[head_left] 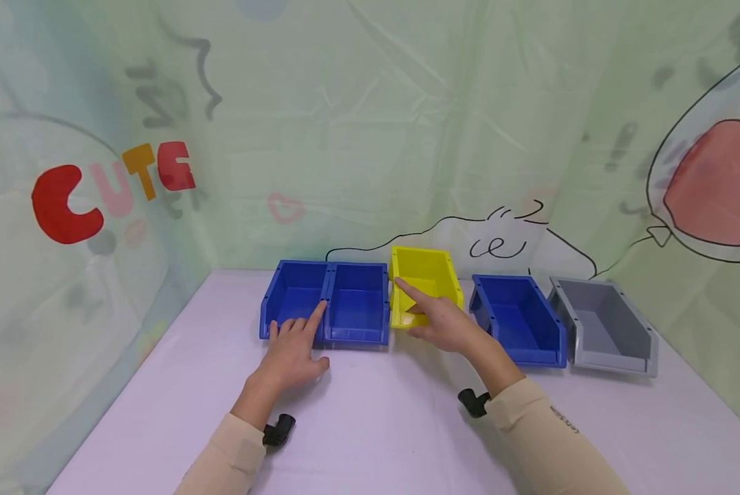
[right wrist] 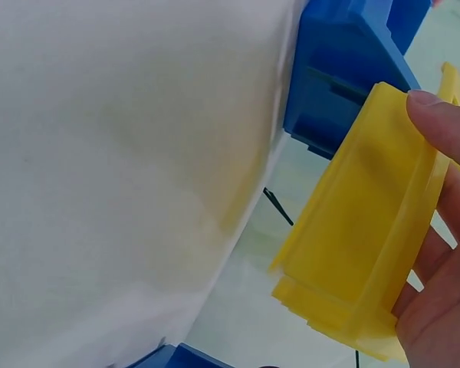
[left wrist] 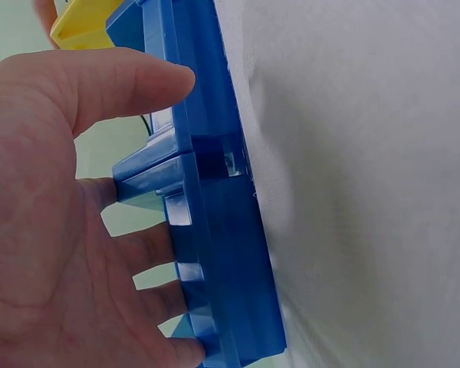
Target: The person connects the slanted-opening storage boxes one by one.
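Note:
Two blue bins, the left one (head_left: 305, 264) and the one beside it (head_left: 356, 335), stand side by side on the table. My left hand (head_left: 291, 357) rests on them, fingers fairly straight over the left bin's front and the index finger on the adjoining walls. Its thumb (left wrist: 149, 83) extends before the second bin. A yellow bin (head_left: 424, 261) is held by my right hand (head_left: 447, 323), with the thumb (right wrist: 445, 126) at its front corner. In the right wrist view, the yellow bin (right wrist: 360, 222) hangs tilted above the table, close to the second blue bin (right wrist: 330, 100).
Another blue bin (head_left: 534, 356) stands right of the yellow one, with a grey bin (head_left: 617, 361) at its far side. Behind the white table (head_left: 382, 426) hangs a printed pale green curtain (head_left: 345, 137). A black wrist camera (head_left: 279, 430) sits below the left hand.

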Tool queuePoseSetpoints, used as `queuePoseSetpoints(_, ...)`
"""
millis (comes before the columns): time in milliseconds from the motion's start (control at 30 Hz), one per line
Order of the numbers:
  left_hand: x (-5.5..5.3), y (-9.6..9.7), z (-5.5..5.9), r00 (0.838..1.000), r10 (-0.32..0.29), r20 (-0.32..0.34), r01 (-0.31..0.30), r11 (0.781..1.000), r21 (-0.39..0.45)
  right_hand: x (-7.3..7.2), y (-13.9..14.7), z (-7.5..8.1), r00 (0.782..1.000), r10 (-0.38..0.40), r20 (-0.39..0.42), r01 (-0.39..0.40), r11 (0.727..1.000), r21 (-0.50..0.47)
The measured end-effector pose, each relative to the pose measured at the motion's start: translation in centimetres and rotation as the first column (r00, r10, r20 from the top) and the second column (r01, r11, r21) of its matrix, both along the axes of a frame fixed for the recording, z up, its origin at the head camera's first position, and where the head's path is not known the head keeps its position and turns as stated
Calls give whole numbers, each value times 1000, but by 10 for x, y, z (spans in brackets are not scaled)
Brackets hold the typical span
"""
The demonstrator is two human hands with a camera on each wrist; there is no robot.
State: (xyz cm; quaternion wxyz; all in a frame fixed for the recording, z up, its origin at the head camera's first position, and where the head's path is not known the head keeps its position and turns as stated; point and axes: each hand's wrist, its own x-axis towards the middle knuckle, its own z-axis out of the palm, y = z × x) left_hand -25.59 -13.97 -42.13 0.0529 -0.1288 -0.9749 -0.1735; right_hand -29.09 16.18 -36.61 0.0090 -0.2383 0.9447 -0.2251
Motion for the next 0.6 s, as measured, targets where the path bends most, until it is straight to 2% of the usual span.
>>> queuePoseSetpoints(600,0,0,0,1000,8,3,-8,1000,-24,1,-8,2,999,-32,31,31,999,38)
